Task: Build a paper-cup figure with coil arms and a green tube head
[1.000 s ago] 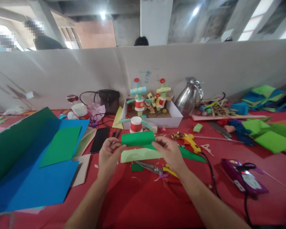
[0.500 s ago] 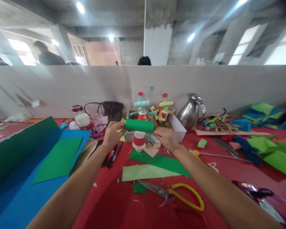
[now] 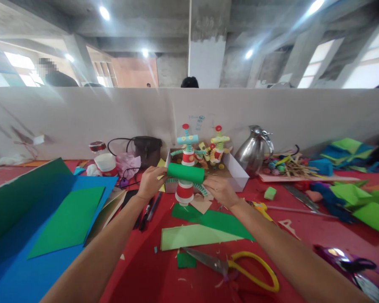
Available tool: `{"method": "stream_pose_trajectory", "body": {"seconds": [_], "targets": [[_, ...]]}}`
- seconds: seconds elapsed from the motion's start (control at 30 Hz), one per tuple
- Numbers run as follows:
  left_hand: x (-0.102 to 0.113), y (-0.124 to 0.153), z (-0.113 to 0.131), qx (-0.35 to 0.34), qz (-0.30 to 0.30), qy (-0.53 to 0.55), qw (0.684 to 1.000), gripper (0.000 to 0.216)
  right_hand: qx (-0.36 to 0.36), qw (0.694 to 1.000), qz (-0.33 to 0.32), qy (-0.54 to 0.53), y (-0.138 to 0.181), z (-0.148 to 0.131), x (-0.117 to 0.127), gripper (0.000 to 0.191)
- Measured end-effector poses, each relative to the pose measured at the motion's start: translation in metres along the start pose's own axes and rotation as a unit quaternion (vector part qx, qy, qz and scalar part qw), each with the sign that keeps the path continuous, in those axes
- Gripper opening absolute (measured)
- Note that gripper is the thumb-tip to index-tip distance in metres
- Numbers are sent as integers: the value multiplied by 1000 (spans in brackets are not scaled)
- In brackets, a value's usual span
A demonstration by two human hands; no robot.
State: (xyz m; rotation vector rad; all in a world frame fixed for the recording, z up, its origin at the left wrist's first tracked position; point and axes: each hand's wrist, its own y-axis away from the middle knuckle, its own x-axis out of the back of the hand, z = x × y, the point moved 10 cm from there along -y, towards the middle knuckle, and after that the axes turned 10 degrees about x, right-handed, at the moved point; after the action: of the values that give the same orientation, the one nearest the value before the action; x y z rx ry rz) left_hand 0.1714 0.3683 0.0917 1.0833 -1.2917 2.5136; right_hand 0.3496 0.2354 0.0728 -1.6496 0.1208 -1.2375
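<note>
A rolled green paper tube point(image 3: 185, 173) lies across the top of a red-and-white paper cup point(image 3: 184, 191) with coiled green arms. My left hand point(image 3: 150, 182) pinches the tube's left end. My right hand point(image 3: 220, 190) is closed at the tube's right end, beside the cup. Just behind stands a white box point(image 3: 238, 173) holding finished paper-cup figures point(image 3: 186, 146). On the red table point(image 3: 151, 273) in front lie dark green point(image 3: 213, 218) and light green paper strips point(image 3: 189, 237).
Yellow-handled scissors point(image 3: 240, 271) lie near me. Large blue and green sheets point(image 3: 34, 223) cover the left. A steel jug point(image 3: 254, 149), sticks and felt pieces sit at the right, a black bag point(image 3: 147, 147) and a phone at the left. A white partition stands behind, with people beyond it.
Both hands carried the green tube away from me, from above the paper strips to the top of the cup, and lowered it slightly onto the cup.
</note>
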Motion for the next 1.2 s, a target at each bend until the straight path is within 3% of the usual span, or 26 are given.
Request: {"method": "stream_pose_trajectory", "body": {"seconds": [1.2], "targets": [[2,-7,3,8,20,-21,1000,12,18,999,-9,42,-8,6,9,25]]}}
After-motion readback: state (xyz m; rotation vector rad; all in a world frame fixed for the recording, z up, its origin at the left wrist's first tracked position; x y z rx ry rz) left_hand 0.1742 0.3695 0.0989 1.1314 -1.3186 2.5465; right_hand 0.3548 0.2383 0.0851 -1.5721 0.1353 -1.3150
